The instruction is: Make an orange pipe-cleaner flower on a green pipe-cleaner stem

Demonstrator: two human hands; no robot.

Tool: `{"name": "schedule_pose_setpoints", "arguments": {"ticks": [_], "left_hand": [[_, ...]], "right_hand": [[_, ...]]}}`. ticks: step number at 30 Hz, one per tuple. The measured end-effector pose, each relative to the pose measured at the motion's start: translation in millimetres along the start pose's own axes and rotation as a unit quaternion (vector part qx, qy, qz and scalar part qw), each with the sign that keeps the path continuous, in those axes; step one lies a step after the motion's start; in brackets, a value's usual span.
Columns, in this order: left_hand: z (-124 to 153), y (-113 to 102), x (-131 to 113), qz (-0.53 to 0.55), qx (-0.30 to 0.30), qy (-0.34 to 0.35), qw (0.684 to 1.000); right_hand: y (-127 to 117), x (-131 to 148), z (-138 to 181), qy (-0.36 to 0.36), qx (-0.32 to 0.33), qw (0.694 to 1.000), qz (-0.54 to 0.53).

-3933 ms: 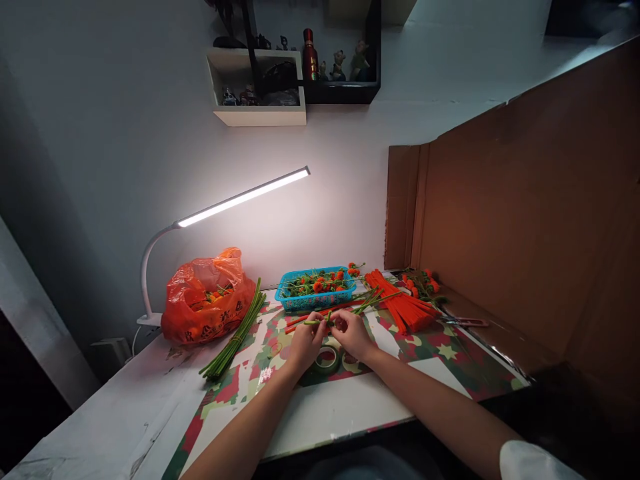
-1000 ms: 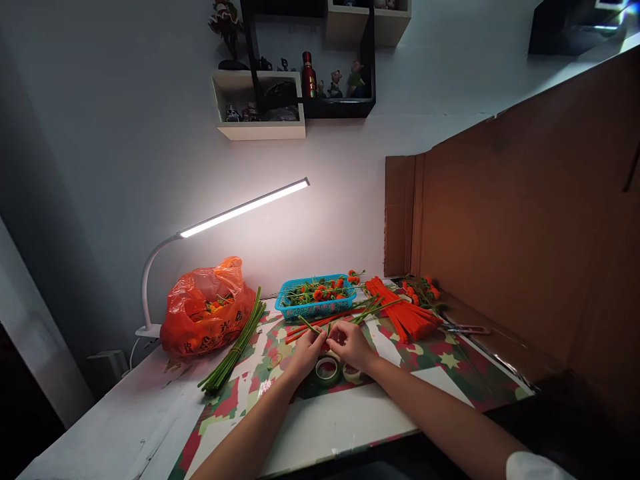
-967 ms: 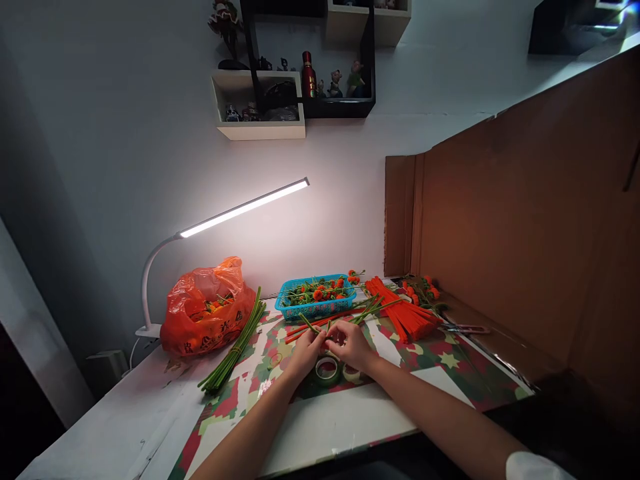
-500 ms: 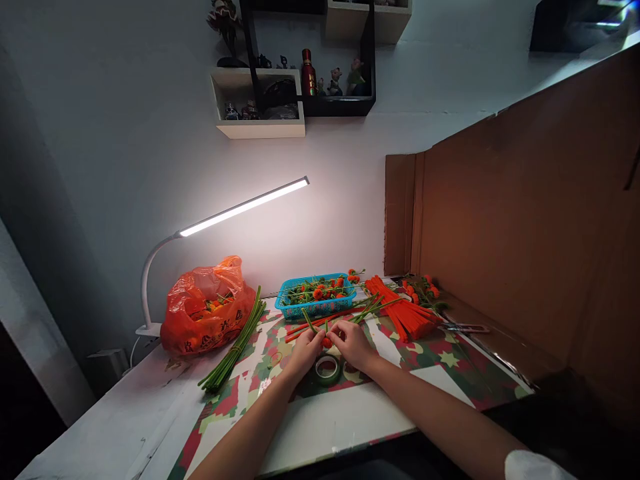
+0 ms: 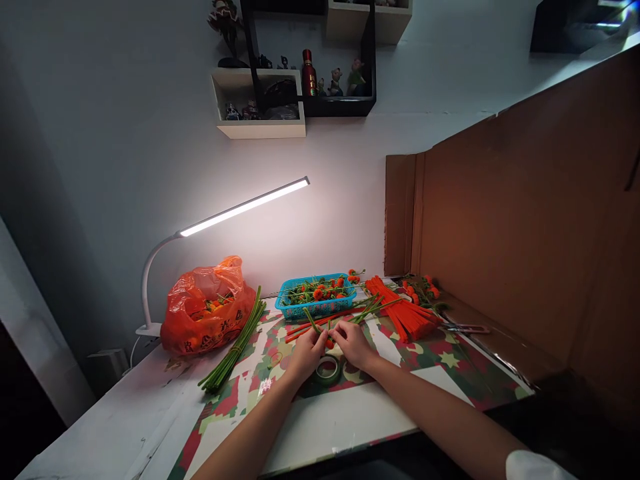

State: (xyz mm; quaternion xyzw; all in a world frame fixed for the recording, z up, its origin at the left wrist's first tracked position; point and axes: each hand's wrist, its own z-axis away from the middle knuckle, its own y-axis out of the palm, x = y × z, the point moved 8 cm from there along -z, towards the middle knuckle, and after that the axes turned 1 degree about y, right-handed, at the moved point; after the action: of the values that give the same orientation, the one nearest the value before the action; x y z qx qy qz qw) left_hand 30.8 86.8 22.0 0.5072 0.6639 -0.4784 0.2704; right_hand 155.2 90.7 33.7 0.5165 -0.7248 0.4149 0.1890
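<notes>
My left hand (image 5: 306,352) and my right hand (image 5: 354,344) meet over the middle of the table, fingertips pinched together. Between them is a small orange flower (image 5: 329,344), mostly covered by the fingers. A green stem (image 5: 311,320) sticks up out of my left hand, slanting away from me; a shorter green tip shows between the hands. Just below the fingers, a roll of green tape (image 5: 327,380) lies on the table. Behind my right hand lie loose green stems (image 5: 369,311) and thin orange-red strips (image 5: 300,328).
A blue basket (image 5: 315,309) of orange flowers stands behind my hands. To its right lie an orange-red strip bundle (image 5: 403,313), more flowers (image 5: 423,288) and scissors (image 5: 470,329). At left are a green stem bundle (image 5: 234,352), a plastic bag (image 5: 205,317) and a lamp (image 5: 245,207). Cardboard (image 5: 515,213) walls the right.
My hands and the orange flower have shifted very slightly to the right, with the fingers still pinched on it. The other things lie as before.
</notes>
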Motion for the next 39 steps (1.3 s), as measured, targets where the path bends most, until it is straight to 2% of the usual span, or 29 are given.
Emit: {"name": "schedule_pose_setpoints", "arguments": {"ticks": [9,21,29,39], "left_hand": [[2.1,-1.5,-7.1,-0.026,-0.002,0.005,1.0],[0.1,-1.0,-6.7,-0.141,0.015,0.032,0.989],[0.5,0.7,-4.4,-0.164,0.033,0.051,0.985],[1.8,1.1,-8.0,-0.21,0.044,0.026,0.976]], "right_hand": [[-0.3,0.3,-0.4,0.023,0.007,0.999,-0.026],[9.1,-3.1,1.6,-0.006,0.052,0.999,0.01],[10.3,-2.8,3.1,-0.016,0.058,0.998,0.016],[11.7,-3.9,1.5,-0.005,0.071,0.997,-0.005]]}}
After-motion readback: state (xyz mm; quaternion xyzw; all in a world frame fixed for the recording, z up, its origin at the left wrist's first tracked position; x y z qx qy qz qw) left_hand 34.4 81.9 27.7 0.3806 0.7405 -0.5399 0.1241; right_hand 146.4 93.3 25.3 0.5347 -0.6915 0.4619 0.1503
